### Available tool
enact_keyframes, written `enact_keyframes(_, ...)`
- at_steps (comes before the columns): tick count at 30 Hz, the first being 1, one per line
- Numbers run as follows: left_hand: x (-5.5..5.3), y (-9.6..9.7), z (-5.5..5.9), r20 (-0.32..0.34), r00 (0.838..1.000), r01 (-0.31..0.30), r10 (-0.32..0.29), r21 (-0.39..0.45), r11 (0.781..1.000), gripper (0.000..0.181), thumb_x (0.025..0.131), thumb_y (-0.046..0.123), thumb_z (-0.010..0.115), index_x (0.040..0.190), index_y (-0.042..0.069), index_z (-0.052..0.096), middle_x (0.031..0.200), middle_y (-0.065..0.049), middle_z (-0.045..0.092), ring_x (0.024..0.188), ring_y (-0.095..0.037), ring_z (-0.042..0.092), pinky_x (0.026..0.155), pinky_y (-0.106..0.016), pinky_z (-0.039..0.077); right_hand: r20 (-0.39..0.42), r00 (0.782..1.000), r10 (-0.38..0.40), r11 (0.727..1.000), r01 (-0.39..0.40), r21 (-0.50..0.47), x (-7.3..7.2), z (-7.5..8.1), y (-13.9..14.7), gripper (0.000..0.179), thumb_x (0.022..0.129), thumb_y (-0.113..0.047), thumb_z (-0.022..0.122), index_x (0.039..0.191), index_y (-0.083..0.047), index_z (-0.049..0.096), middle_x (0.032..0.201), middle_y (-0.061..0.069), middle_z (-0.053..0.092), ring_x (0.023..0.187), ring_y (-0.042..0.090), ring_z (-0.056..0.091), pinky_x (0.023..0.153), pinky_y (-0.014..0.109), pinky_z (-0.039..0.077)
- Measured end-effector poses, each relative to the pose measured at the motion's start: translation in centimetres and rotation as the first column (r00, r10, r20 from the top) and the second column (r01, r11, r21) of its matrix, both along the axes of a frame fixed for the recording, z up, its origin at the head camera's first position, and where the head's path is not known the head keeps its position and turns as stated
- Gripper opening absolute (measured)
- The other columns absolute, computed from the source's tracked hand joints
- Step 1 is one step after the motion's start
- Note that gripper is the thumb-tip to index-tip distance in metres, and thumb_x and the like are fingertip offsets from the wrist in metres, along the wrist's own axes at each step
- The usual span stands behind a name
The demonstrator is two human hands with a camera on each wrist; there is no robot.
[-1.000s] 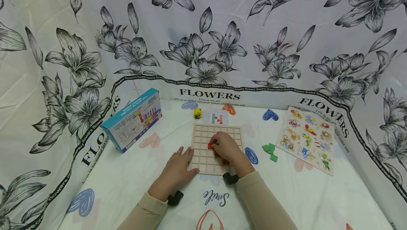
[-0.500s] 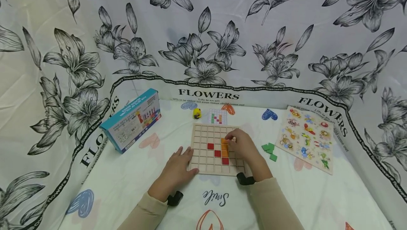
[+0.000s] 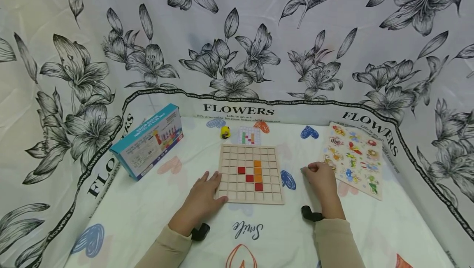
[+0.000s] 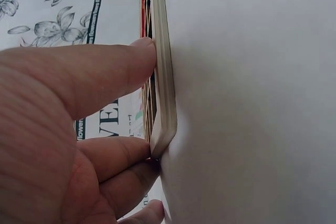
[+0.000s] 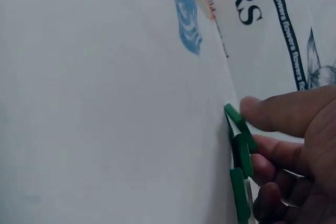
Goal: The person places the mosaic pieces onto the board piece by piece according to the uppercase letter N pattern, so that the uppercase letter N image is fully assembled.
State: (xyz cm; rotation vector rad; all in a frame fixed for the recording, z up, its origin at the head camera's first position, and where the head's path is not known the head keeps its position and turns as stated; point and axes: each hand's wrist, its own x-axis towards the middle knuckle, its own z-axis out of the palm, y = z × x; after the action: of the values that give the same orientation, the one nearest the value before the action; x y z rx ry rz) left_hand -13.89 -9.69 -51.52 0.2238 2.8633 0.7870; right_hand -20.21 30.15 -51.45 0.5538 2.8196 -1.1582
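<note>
A wooden grid board (image 3: 233,187) lies in the middle, with three red tiles (image 3: 241,170) on a diagonal and an upright row of orange tiles (image 3: 257,169). My left hand (image 3: 201,196) rests at its lower left corner, fingers straight along the side. In the left wrist view the thumb (image 4: 142,59) touches the board's edge. My right hand (image 3: 322,179) is right of the board, over the green tiles. The right wrist view has its thumb and index finger pinching the topmost green tile (image 5: 239,120), which is tilted; other green tiles (image 5: 240,195) lie below it.
Behind the board are a pattern card (image 3: 249,135) and a small yellow toy (image 3: 225,132). A blue-topped box (image 3: 148,144) stands at the left. A board with insect pictures (image 3: 353,161) lies right, close beside the right hand. A flowered curtain (image 3: 237,54) hangs behind.
My right hand has moved from a red tile to the top orange tile, then right, off the board to the green tiles. The left hand has stayed at the board's corner.
</note>
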Motion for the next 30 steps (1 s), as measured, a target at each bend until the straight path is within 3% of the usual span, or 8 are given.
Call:
enact_keyframes(10, 0.3, -0.4, 0.1, 0.008, 1.000, -0.002, 0.002, 0.020, 1.000, 0.082, 0.096, 0.037, 0.084, 0.163, 0.005, 0.050, 0.174, -0.012, 0.043, 0.168, -0.041, 0.025, 0.133, -0.066, 0.026, -0.029, 0.999, 0.041, 0.999, -0.040, 0.031, 0.3, -0.1, -0.8, 0.030, 0.105, -0.025, 0.069, 0.121, 0.000, 0.076, 0.115, 0.018, 0.069, 0.101, 0.031, 0.061, 0.082, 0.040, 0.051)
enact_keyframes(17, 0.4, -0.4, 0.4, -0.009, 1.000, 0.003, -0.002, 0.024, 1.000, 0.080, 0.096, 0.036, 0.084, 0.163, 0.004, 0.051, 0.173, -0.013, 0.044, 0.167, -0.042, 0.027, 0.132, -0.066, 0.027, -0.135, 0.988, 0.075, 0.997, -0.072, 0.032, 0.0, 0.8, -3.6, 0.027, 0.110, -0.028, 0.065, 0.121, -0.007, 0.078, 0.116, 0.014, 0.073, 0.101, 0.030, 0.062, 0.083, 0.039, 0.052)
enact_keyframes(20, 0.3, -0.5, 0.5, -0.008, 1.000, 0.000, 0.000, 0.022, 1.000, 0.081, 0.096, 0.036, 0.084, 0.163, 0.005, 0.051, 0.173, -0.013, 0.044, 0.167, -0.042, 0.027, 0.132, -0.066, 0.027, -0.189, 0.968, 0.165, 0.986, -0.163, 0.025, -0.5, 1.4, -6.7, 0.025, 0.109, -0.027, 0.067, 0.123, -0.010, 0.079, 0.117, 0.012, 0.077, 0.103, 0.030, 0.067, 0.086, 0.042, 0.058)
enact_keyframes(24, 0.1, -0.5, 0.5, 0.006, 1.000, 0.001, -0.001, 0.021, 1.000, 0.081, 0.096, 0.036, 0.084, 0.163, 0.005, 0.050, 0.174, -0.012, 0.043, 0.167, -0.042, 0.026, 0.132, -0.066, 0.027, -0.237, 0.925, 0.298, 0.950, -0.312, -0.024, -1.4, 2.2, -11.4, 0.020, 0.107, -0.024, 0.071, 0.121, -0.011, 0.079, 0.116, 0.008, 0.077, 0.103, 0.026, 0.068, 0.090, 0.044, 0.061)
enact_keyframes(27, 0.0, -0.5, 0.5, 0.021, 1.000, 0.009, -0.009, 0.021, 1.000, 0.081, 0.097, 0.037, 0.083, 0.164, 0.006, 0.050, 0.174, -0.011, 0.042, 0.167, -0.041, 0.025, 0.133, -0.065, 0.026, -0.237, 0.896, 0.377, 0.915, -0.399, -0.054, -2.4, 2.5, -14.6, 0.015, 0.108, -0.021, 0.070, 0.117, -0.012, 0.078, 0.109, 0.005, 0.076, 0.097, 0.023, 0.066, 0.088, 0.042, 0.061)
enact_keyframes(30, -0.1, -0.4, 0.3, 0.018, 1.000, 0.020, -0.020, 0.019, 1.000, 0.081, 0.097, 0.038, 0.083, 0.163, 0.005, 0.050, 0.174, -0.011, 0.043, 0.167, -0.041, 0.026, 0.132, -0.065, 0.027, -0.195, 0.866, 0.460, 0.881, -0.473, -0.022, -3.7, 2.6, -17.2, 0.010, 0.108, -0.019, 0.068, 0.112, -0.013, 0.076, 0.102, 0.002, 0.075, 0.091, 0.019, 0.066, 0.085, 0.040, 0.060)
